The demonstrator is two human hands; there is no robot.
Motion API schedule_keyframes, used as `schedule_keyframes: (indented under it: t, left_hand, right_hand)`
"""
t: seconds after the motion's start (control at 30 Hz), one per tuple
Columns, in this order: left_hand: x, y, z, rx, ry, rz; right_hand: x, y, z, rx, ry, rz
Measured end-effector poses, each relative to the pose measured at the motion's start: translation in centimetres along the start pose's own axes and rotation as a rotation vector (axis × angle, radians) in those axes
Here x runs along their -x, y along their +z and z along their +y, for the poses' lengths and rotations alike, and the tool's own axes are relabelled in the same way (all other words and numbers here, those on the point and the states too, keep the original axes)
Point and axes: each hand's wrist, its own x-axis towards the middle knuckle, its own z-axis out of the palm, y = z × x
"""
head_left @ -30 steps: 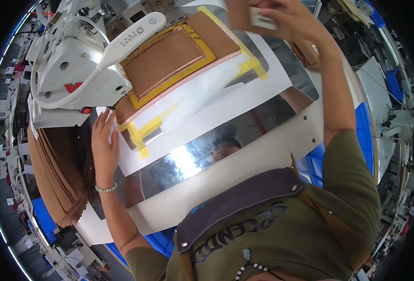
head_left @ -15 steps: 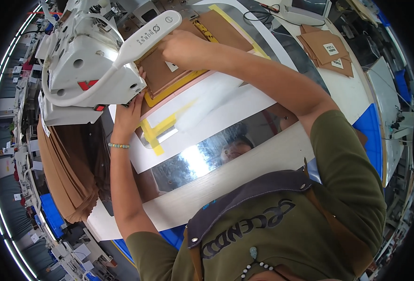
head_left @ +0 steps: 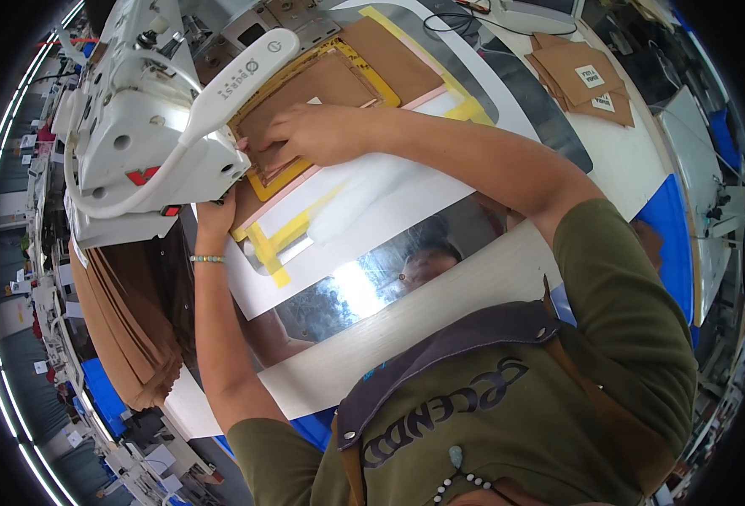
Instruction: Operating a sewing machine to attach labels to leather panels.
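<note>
My right hand (head_left: 313,135) lies over a brown panel (head_left: 288,88) inside a yellow frame (head_left: 376,80), its fingers apart and resting on the panel. A sliver of a white label shows beside its knuckles. My left hand (head_left: 216,211) reaches in beside the white machine head (head_left: 123,118), mostly hidden by it; a few fingertips appear near the frame's left side. Under the frame lie a pink-edged brown board (head_left: 398,51) and a white sheet (head_left: 364,194) with yellow tape (head_left: 465,110), on a metal plate.
Brown pieces with white labels (head_left: 558,63) lie at the table's right, near a black cable (head_left: 444,25). Brown sheets (head_left: 119,320) are stacked at the left. The machine's handle (head_left: 246,72) overhangs the frame. A blue bin (head_left: 667,253) stands at the right edge.
My right hand has come from the upper right, where it held a labelled brown piece, down onto the frame. My left hand has moved up and right, in beside the machine head.
</note>
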Motion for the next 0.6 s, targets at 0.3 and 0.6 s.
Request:
schedule_keyframes:
  t: [0.3,0.6]
  left_hand:
    - [-4.3,1.6,5.8,-0.435,0.131,0.032]
    - [-4.7,1.7,4.3,-0.306,0.119,0.135]
  right_hand:
    - [0.3,0.7,1.0,0.015,-0.045,0.012]
    - [0.4,0.7,1.2,0.001,0.046,0.008]
